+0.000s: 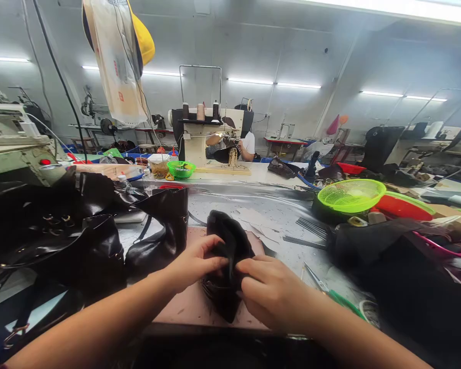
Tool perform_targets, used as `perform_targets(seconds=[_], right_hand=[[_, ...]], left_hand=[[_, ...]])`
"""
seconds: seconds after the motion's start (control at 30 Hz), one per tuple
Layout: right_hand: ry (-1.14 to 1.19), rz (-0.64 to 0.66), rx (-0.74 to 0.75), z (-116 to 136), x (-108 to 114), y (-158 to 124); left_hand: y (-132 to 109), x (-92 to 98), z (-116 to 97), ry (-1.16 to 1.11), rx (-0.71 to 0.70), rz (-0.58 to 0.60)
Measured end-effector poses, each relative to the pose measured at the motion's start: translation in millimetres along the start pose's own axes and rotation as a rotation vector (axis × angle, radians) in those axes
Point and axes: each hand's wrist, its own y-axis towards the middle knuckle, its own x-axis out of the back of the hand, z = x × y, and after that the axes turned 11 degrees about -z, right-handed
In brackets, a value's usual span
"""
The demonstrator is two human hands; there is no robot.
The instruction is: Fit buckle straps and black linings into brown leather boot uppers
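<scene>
Both my hands grip a small black leather piece (230,241) over a pinkish work board (194,307) at the table's front. My left hand (195,264) pinches its left side with the fingers closed. My right hand (271,292) is curled shut on its right side, thumb toward the middle. The piece's lower end (225,305) hangs dark and folded between the two hands. A glossy black bag (165,225) stands just left of my left hand.
More black bags (61,230) pile up at the left. At the right are a green mesh basket (351,195), a red bowl (403,205), dark fabric (399,266) and green-handled scissors (336,292). A sewing machine (207,133) stands behind, with a person (248,146) seated there.
</scene>
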Motion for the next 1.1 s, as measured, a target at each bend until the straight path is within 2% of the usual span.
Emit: perform_targets(seconds=[0.07, 0.13, 0.23, 0.33, 0.4, 0.47, 0.53, 0.63, 0.73, 0.9, 1.1], right_hand=[[-0.051, 0.030, -0.084, -4, 2, 1], [-0.138, 0.037, -0.158, -9, 3, 2], [-0.232, 0.037, -0.225, -14, 5, 6], [-0.165, 0.007, -0.280, -16, 7, 13], [-0.061, -0.006, -0.298, -18, 8, 18], [0.006, 0.015, -0.286, -21, 8, 22], [-0.023, 0.027, -0.259, -24, 4, 25], [-0.163, -0.028, -0.232, -28, -3, 25], [-0.258, -0.076, -0.232, -30, -8, 24], [-0.307, -0.086, -0.251, -29, -9, 22], [-0.296, -0.090, -0.258, -27, -8, 21]], left_hand=[[-1, 3.2, -6, -0.067, 0.022, -0.057], [-4, 8.3, -14, -0.044, -0.012, -0.086], [-11, 14.6, -24, 0.080, -0.125, -0.042], [-16, 15.6, -26, 0.280, -0.295, -0.032], [-16, 14.3, -22, 0.358, -0.347, -0.099], [-14, 12.9, -19, 0.333, -0.335, -0.183], [-12, 12.2, -18, 0.254, -0.279, -0.230], [-10, 11.5, -22, 0.187, -0.211, -0.231], [-10, 9.6, -25, 0.165, -0.204, -0.225], [-9, 5.1, -22, 0.061, -0.136, -0.250], [-6, 2.1, -19, 0.029, -0.137, -0.282]])
